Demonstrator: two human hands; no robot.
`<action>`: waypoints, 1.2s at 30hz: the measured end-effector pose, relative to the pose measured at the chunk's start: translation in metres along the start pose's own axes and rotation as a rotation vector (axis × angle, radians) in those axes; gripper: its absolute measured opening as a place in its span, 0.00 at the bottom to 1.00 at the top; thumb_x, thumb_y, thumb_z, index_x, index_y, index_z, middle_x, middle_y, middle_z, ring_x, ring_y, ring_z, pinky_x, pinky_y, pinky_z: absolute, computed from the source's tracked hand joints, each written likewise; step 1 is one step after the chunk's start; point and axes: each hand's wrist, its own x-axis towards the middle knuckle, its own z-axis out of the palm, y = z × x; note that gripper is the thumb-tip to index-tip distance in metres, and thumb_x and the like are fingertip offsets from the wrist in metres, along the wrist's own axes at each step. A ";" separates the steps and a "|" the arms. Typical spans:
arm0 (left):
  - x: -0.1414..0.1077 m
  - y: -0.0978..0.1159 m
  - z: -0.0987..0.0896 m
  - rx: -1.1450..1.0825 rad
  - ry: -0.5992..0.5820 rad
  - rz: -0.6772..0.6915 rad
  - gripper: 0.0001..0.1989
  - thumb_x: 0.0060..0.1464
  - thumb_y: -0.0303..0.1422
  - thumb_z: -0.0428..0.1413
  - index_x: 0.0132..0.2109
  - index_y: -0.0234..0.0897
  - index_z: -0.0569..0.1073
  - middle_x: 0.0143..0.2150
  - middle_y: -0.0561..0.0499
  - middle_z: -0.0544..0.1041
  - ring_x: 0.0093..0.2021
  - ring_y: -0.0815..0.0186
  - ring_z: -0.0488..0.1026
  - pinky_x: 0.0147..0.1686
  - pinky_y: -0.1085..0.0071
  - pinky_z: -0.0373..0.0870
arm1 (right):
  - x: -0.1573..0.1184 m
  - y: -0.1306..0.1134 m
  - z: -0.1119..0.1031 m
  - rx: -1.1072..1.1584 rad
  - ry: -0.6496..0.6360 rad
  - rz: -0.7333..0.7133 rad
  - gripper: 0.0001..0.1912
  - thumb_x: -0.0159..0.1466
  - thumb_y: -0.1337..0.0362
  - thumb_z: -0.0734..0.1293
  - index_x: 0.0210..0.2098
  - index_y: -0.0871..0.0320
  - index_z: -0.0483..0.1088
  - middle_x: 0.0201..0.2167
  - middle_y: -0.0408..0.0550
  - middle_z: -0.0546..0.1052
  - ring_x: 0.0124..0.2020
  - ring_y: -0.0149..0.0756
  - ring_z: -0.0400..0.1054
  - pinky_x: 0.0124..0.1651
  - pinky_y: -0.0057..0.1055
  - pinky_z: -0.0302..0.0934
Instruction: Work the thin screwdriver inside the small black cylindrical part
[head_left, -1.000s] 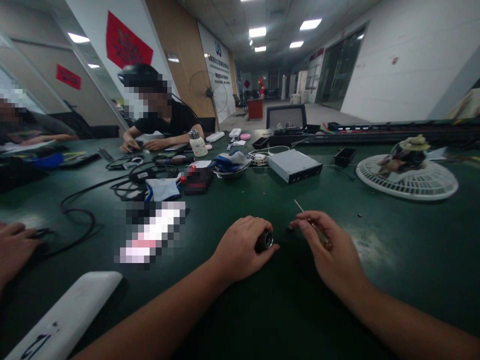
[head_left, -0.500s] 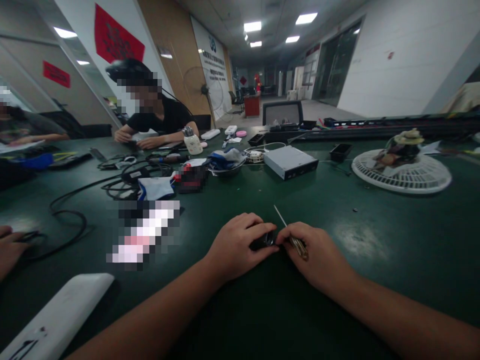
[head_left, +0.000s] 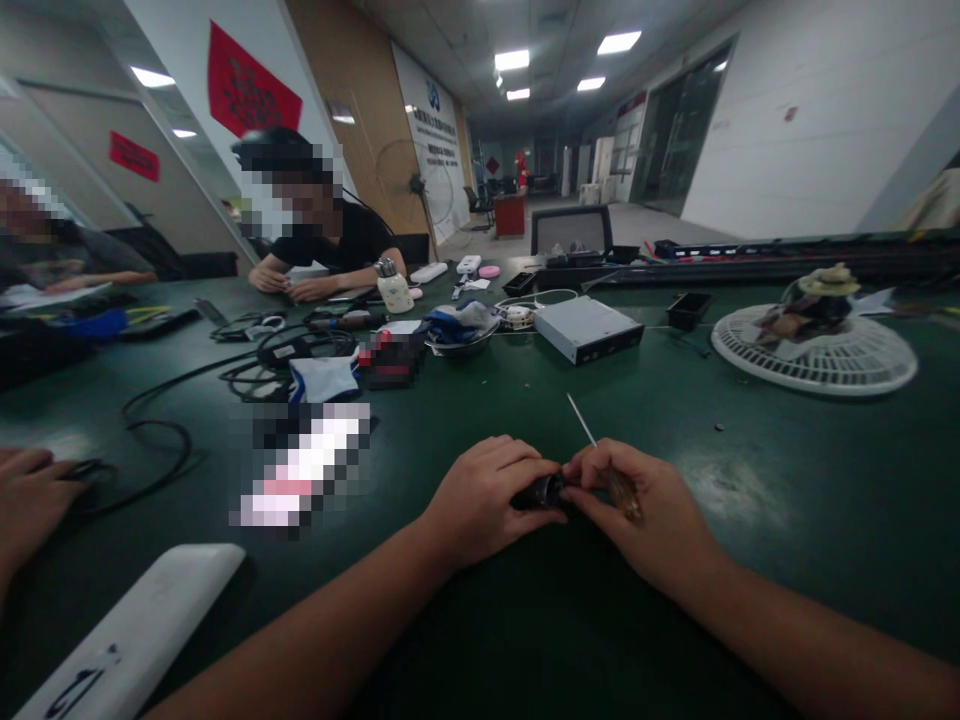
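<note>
Small black cylinder (head_left: 538,491), ringed with metal at one end, sits closed inside our left hand (head_left: 487,502), near the middle of the tabletop's near half, while the fingertips (head_left: 576,484) of our right hand (head_left: 645,508) press against its other side. That right hand is also closed around the ribbed amber handle of a precision screwdriver (head_left: 622,492), whose thin steel shaft points up and away from the cylinder, touching nothing. Our two hands meet at the cylinder, and our forearms reach in from the near edge. The dark green tabletop (head_left: 795,520), worn pale and scuffed in patches, lies bare to the right of our hands, giving open room up to a round white slotted fan guard (head_left: 814,362) with a clump of parts on it. Ahead stand a flat silver metal drive box (head_left: 589,330) and a steel bowl (head_left: 461,348) holding crumpled blue and white cloth. A small black plastic tray (head_left: 688,310) sits near the far side, beside a long black rail (head_left: 787,262) along the far edge. To the left, a black cable (head_left: 157,428) loops across the surface, a smooth white plastic bar (head_left: 135,625) lies by the near edge, and a pixelated object (head_left: 300,465) is too blurred to tell.
</note>
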 end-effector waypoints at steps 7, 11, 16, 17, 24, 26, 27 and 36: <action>0.000 0.003 -0.002 0.012 0.008 0.102 0.20 0.58 0.44 0.63 0.51 0.36 0.75 0.43 0.47 0.79 0.40 0.61 0.74 0.40 0.63 0.70 | 0.002 -0.004 0.000 -0.104 -0.031 0.115 0.08 0.61 0.64 0.72 0.30 0.55 0.68 0.31 0.43 0.78 0.31 0.37 0.72 0.35 0.34 0.64; 0.000 0.004 -0.002 0.014 0.019 0.138 0.19 0.58 0.43 0.63 0.50 0.34 0.75 0.42 0.46 0.79 0.40 0.61 0.74 0.39 0.63 0.69 | 0.001 -0.007 0.000 -0.198 -0.033 0.108 0.09 0.60 0.63 0.73 0.30 0.55 0.68 0.28 0.41 0.76 0.29 0.35 0.69 0.33 0.32 0.60; 0.001 0.004 -0.003 -0.012 0.009 0.163 0.17 0.59 0.42 0.62 0.49 0.36 0.75 0.43 0.46 0.79 0.40 0.62 0.75 0.39 0.63 0.69 | 0.003 -0.008 0.001 -0.255 -0.031 0.104 0.11 0.58 0.63 0.75 0.31 0.55 0.68 0.28 0.41 0.75 0.30 0.36 0.68 0.33 0.32 0.59; 0.001 0.004 -0.003 -0.026 0.016 0.150 0.16 0.59 0.42 0.62 0.48 0.36 0.75 0.43 0.47 0.79 0.40 0.62 0.75 0.40 0.63 0.70 | 0.004 -0.009 0.001 -0.251 -0.039 0.099 0.10 0.58 0.63 0.74 0.32 0.55 0.68 0.29 0.41 0.75 0.31 0.37 0.69 0.33 0.33 0.59; 0.001 0.004 -0.002 -0.077 0.118 -0.071 0.14 0.54 0.36 0.64 0.37 0.38 0.66 0.34 0.52 0.71 0.33 0.67 0.68 0.31 0.69 0.66 | -0.002 -0.011 -0.003 -0.052 0.023 -0.040 0.11 0.71 0.60 0.62 0.46 0.53 0.76 0.36 0.46 0.79 0.37 0.39 0.73 0.40 0.36 0.64; 0.000 0.003 -0.002 -0.059 0.144 -0.124 0.13 0.54 0.33 0.63 0.36 0.39 0.64 0.33 0.54 0.68 0.30 0.68 0.65 0.29 0.71 0.63 | -0.005 -0.010 -0.004 0.045 0.097 -0.138 0.16 0.73 0.57 0.59 0.47 0.53 0.78 0.34 0.47 0.78 0.36 0.40 0.72 0.38 0.37 0.63; 0.000 0.003 -0.002 -0.048 0.159 -0.146 0.13 0.54 0.32 0.62 0.36 0.39 0.63 0.33 0.54 0.67 0.30 0.69 0.64 0.28 0.71 0.62 | -0.006 -0.010 -0.005 0.087 0.126 -0.193 0.18 0.73 0.56 0.58 0.45 0.53 0.79 0.33 0.48 0.78 0.35 0.40 0.71 0.37 0.37 0.63; -0.001 0.002 0.001 -0.024 0.190 -0.131 0.14 0.54 0.32 0.61 0.35 0.40 0.60 0.31 0.55 0.65 0.28 0.69 0.62 0.26 0.72 0.59 | -0.007 -0.014 -0.005 0.166 -0.012 -0.358 0.17 0.72 0.66 0.58 0.35 0.55 0.78 0.28 0.48 0.77 0.33 0.39 0.70 0.39 0.40 0.62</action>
